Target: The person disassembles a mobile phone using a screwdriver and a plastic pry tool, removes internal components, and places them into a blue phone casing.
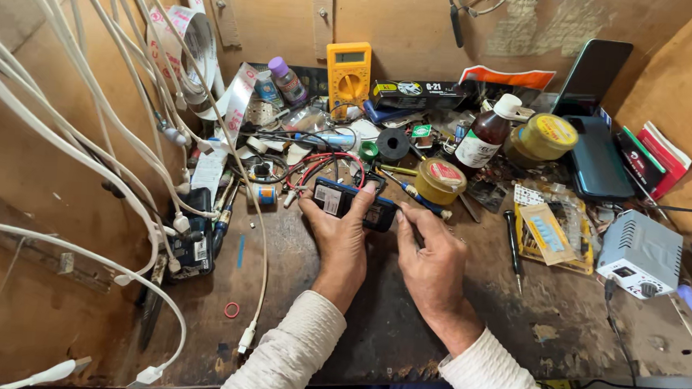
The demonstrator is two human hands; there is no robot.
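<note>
A dark blue phone [353,203] lies face down across the middle of the worn wooden bench [371,322], its back showing a pale label. My left hand [341,238] rests over its lower edge with the fingers curled onto it. My right hand [429,258] grips the phone's right end with thumb and fingertips. Red and black wires [324,166] loop just behind the phone. Both sleeves are cream knit.
A yellow multimeter [348,70] leans on the back wall. Round tins [439,180], a brown bottle [481,138], screwdrivers [513,243], a grey power unit [640,253] and stacked phones [596,156] crowd the right. White cables [113,127] hang at left over another dark phone [191,245].
</note>
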